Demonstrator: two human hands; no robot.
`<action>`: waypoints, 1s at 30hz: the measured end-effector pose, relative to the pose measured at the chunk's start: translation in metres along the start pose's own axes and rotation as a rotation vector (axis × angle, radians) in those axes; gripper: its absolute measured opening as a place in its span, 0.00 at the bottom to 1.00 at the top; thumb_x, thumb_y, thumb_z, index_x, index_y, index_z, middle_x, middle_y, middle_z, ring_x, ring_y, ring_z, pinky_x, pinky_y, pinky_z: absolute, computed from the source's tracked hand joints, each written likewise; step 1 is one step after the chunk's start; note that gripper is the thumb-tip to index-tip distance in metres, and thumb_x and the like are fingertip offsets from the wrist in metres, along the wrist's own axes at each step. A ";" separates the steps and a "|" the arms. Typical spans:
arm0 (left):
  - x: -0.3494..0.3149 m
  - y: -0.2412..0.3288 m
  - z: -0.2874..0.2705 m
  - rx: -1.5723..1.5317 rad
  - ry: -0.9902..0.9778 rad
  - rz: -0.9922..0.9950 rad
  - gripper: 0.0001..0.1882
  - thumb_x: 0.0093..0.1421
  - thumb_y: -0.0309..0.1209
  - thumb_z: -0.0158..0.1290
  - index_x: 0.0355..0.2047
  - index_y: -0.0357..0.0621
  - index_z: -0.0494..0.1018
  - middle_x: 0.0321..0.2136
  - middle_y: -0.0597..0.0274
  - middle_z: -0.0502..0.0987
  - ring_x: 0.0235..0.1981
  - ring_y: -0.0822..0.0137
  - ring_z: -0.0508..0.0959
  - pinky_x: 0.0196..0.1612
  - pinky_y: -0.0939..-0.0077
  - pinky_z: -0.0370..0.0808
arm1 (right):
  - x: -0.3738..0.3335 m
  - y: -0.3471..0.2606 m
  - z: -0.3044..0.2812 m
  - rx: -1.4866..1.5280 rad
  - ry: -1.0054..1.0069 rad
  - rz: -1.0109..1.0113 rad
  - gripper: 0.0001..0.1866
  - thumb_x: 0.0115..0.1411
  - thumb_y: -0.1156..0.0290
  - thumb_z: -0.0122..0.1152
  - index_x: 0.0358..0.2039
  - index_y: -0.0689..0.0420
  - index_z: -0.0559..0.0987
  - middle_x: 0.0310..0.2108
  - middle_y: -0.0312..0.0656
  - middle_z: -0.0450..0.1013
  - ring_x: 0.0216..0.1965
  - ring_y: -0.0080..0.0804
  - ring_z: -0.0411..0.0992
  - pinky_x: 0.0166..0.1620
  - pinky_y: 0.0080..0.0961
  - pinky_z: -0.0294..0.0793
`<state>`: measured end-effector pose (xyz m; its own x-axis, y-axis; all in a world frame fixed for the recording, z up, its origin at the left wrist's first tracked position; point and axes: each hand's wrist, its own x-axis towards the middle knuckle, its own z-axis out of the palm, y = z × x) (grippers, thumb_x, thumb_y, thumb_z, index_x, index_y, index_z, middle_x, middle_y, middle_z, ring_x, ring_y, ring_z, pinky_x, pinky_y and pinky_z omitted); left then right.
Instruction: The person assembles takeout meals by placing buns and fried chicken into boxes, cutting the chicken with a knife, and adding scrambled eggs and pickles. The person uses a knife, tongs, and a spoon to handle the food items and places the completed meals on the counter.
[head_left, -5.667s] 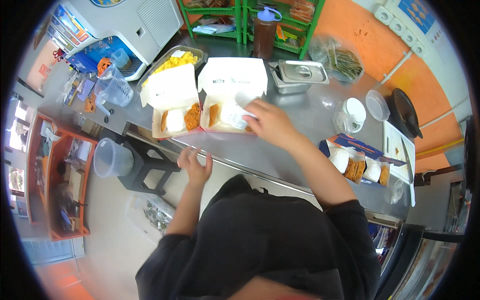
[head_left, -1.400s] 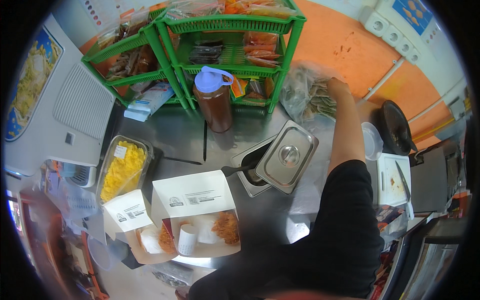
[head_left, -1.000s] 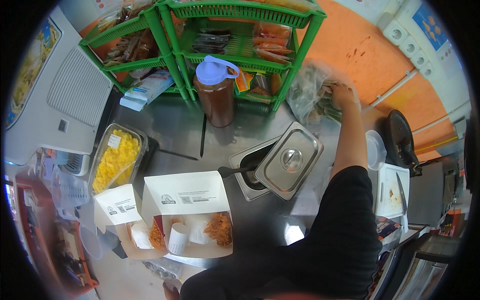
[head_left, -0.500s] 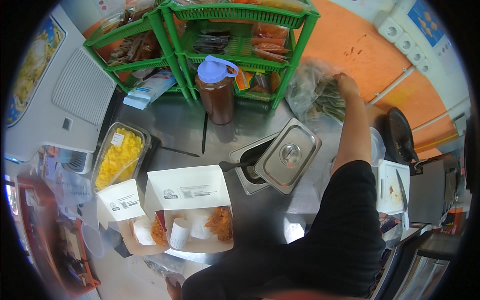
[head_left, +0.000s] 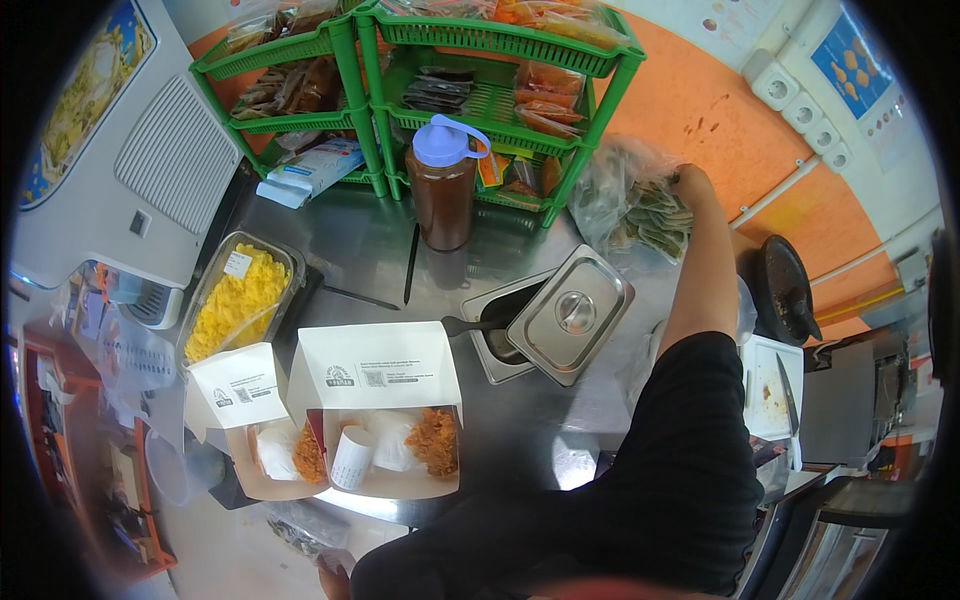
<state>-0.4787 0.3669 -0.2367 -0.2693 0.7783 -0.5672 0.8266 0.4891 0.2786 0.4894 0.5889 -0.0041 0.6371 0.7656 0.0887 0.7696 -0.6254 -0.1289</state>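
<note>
I can't tell whether the right hand (head_left: 692, 188) grips the sachets (head_left: 656, 226) in the plastic bag (head_left: 604, 192) beside the green rack (head_left: 510, 40), or whether the left hand (head_left: 333, 581) is closed; pinch edges lightly.

Right of the bottle (head_left: 441, 198), the right hand (head_left: 692, 188) hides its fingertips at the plastic bag (head_left: 625, 200); far below the bottle, the lower edge crops the left hand (head_left: 334, 579).
</note>
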 end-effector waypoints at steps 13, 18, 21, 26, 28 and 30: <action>0.062 -0.040 0.034 -0.003 -0.010 0.413 0.37 0.51 0.31 0.53 0.59 0.33 0.52 0.56 0.38 0.61 0.59 0.44 0.60 0.61 0.60 0.57 | -0.038 -0.009 -0.132 -0.078 -0.118 -0.318 0.11 0.45 0.71 0.64 0.31 0.59 0.81 0.26 0.43 0.77 0.27 0.31 0.74 0.35 0.31 0.74; 0.095 -0.047 0.056 0.144 0.004 0.421 0.35 0.51 0.28 0.53 0.59 0.38 0.53 0.53 0.38 0.65 0.55 0.43 0.66 0.57 0.59 0.64 | -0.207 -0.047 -0.261 0.012 0.011 -0.228 0.10 0.52 0.73 0.57 0.35 0.61 0.80 0.30 0.44 0.78 0.31 0.30 0.75 0.37 0.25 0.74; 0.096 -0.043 0.068 0.079 -0.152 0.410 0.34 0.51 0.25 0.53 0.58 0.39 0.54 0.50 0.39 0.68 0.52 0.43 0.69 0.54 0.58 0.66 | -0.346 -0.059 -0.278 0.017 -0.037 -0.126 0.09 0.54 0.75 0.55 0.35 0.62 0.77 0.29 0.41 0.75 0.32 0.28 0.73 0.38 0.23 0.72; 0.082 -0.031 0.086 0.101 -0.273 0.413 0.32 0.50 0.22 0.50 0.57 0.39 0.55 0.47 0.41 0.71 0.49 0.44 0.72 0.51 0.57 0.69 | -0.517 -0.064 -0.182 0.273 -0.138 -0.288 0.10 0.47 0.82 0.59 0.33 0.60 0.76 0.32 0.40 0.73 0.37 0.35 0.72 0.42 0.28 0.70; 0.075 -0.022 0.090 -0.168 -0.373 0.429 0.33 0.50 0.22 0.50 0.57 0.39 0.54 0.47 0.40 0.71 0.49 0.44 0.72 0.51 0.57 0.69 | -0.533 -0.058 -0.134 0.139 0.012 -0.305 0.13 0.44 0.82 0.59 0.33 0.58 0.76 0.33 0.41 0.73 0.39 0.38 0.72 0.43 0.30 0.70; 0.064 -0.010 0.088 -0.131 -0.360 0.505 0.33 0.51 0.22 0.50 0.58 0.38 0.53 0.47 0.39 0.70 0.48 0.44 0.72 0.51 0.57 0.69 | -0.534 -0.051 -0.092 0.045 0.115 -0.347 0.14 0.42 0.80 0.59 0.33 0.56 0.77 0.34 0.39 0.73 0.40 0.38 0.72 0.44 0.30 0.68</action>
<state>-0.4611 0.3770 -0.3440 0.3399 0.7557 -0.5598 0.7346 0.1584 0.6598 0.1141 0.1984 0.0458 0.3415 0.9074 0.2449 0.9395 -0.3227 -0.1147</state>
